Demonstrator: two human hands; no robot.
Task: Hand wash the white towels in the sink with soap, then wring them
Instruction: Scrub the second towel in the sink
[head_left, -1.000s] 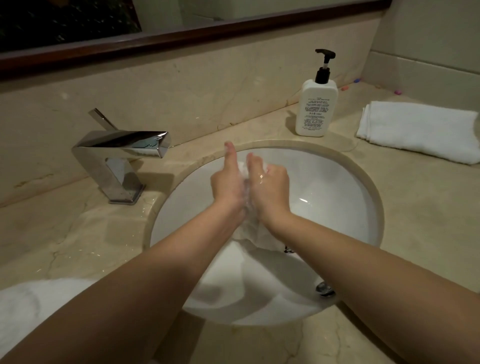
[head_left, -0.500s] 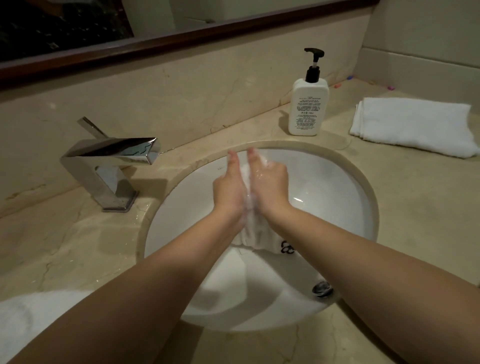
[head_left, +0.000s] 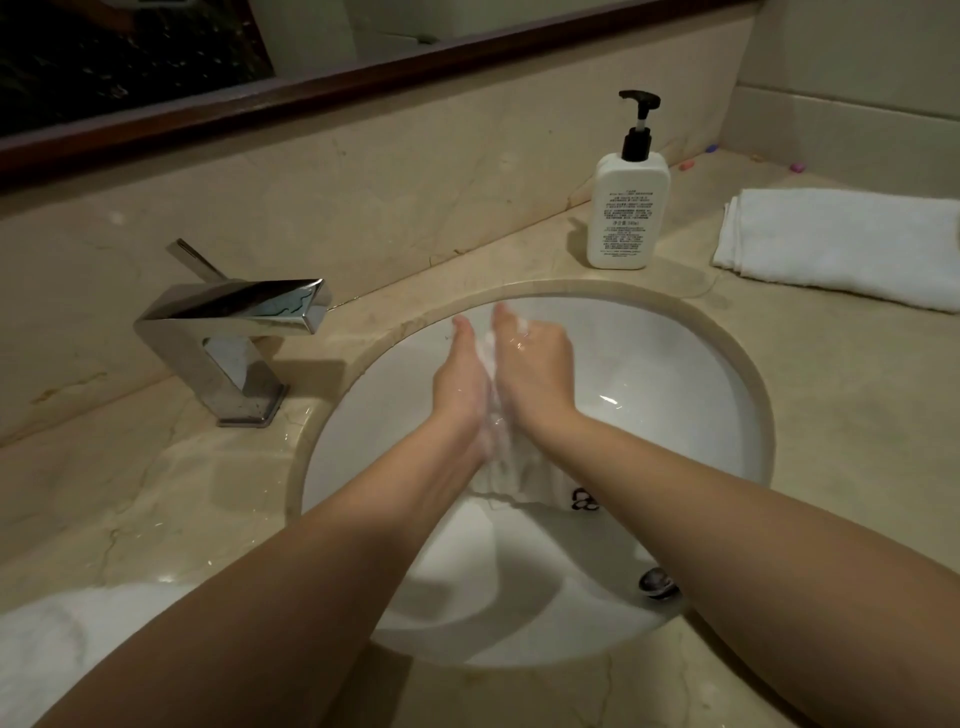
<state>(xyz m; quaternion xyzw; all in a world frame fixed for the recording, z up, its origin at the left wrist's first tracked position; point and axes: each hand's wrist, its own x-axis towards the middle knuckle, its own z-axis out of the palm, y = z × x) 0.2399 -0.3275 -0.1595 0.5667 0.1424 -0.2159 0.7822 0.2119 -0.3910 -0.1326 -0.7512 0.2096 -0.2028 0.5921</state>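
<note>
Hands meet over the sink (head_left: 727, 395): the left hand (head_left: 460, 384) and right hand (head_left: 535, 374) press palm to palm, fingers straight, with a wet white towel (head_left: 506, 467) sandwiched between them, its lower end hanging out below the wrists above the basin. Suds seem to coat the cloth, though blur hides detail. A soap bottle (head_left: 626, 213) stands on the worktop (head_left: 831, 389) beside a folded towel (head_left: 841, 244); the faucet (head_left: 228, 332) sits left.

Sitting on the beige marble counter (head_left: 831, 426): chrome faucet (head_left: 228, 332), soap pump bottle (head_left: 627, 208), folded white towel (head_left: 841, 244).
</note>
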